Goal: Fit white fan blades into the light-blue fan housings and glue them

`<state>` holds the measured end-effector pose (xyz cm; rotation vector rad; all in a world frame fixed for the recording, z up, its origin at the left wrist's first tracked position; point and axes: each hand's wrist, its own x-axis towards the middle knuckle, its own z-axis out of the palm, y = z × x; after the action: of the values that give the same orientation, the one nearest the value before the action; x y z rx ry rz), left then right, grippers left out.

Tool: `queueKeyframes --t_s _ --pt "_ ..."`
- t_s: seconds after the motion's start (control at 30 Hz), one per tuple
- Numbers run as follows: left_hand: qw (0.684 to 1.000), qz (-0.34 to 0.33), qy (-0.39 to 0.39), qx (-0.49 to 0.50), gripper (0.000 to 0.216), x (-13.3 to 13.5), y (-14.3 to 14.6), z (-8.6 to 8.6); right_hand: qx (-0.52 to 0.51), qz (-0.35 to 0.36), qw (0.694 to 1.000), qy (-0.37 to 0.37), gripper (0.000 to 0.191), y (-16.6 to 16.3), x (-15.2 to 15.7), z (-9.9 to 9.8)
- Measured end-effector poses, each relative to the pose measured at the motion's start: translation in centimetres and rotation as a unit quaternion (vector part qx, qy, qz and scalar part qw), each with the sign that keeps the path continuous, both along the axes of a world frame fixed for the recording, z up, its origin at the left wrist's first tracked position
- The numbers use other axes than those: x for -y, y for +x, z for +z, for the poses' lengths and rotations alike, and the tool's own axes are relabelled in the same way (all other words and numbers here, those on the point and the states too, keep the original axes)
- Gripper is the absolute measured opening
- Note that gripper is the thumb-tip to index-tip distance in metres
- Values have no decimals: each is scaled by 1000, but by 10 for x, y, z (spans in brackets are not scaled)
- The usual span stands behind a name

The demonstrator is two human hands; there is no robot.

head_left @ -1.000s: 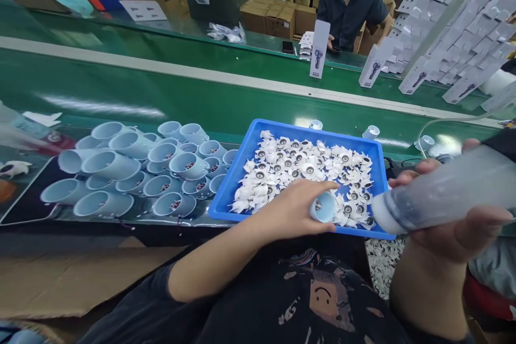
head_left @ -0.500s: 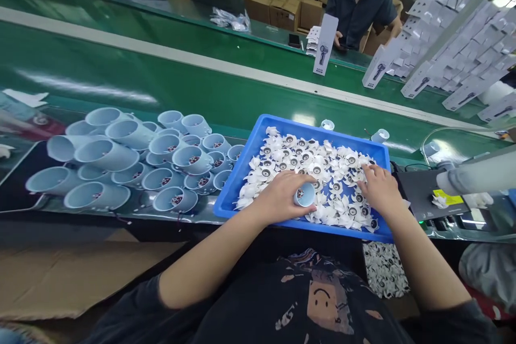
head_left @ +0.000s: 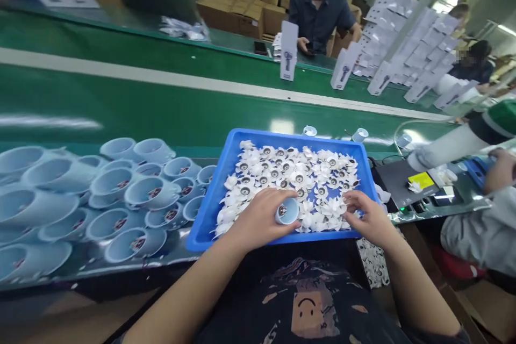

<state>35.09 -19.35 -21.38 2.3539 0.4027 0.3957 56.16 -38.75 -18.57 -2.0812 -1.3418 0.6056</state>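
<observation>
A blue tray (head_left: 209, 209) in front of me holds several small white fan blades (head_left: 290, 172). My left hand (head_left: 262, 217) is closed round a pale blue cup-shaped housing (head_left: 287, 210), held over the tray's near edge with its open end facing me. My right hand (head_left: 365, 215) rests on the blades at the tray's near right corner, fingers curled and pinching among them; what it grips I cannot make out.
A heap of pale blue housings (head_left: 121, 193) lies left of the tray. A green conveyor belt (head_left: 161, 102) runs behind. To the right are a black device (head_left: 407, 188) and a co-worker's hand (head_left: 500, 169). White boxes (head_left: 403, 48) and other people stand across the belt.
My right hand set aside a large grey tool, dropped onto the tray's blades, then slid toward the near right corner. The left hand kept its housing. The camera turned right.
</observation>
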Motion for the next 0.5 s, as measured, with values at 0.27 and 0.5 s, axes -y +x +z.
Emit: queueKeyframes --t_s 0.27,0.5 --pt "999 -30 19 -35 45 -1 -1 2 -90 -146 981 87 50 19 100 10" --pt "998 -30 38 -46 48 -3 1 -3 101 -387 914 65 32 99 111 -22"
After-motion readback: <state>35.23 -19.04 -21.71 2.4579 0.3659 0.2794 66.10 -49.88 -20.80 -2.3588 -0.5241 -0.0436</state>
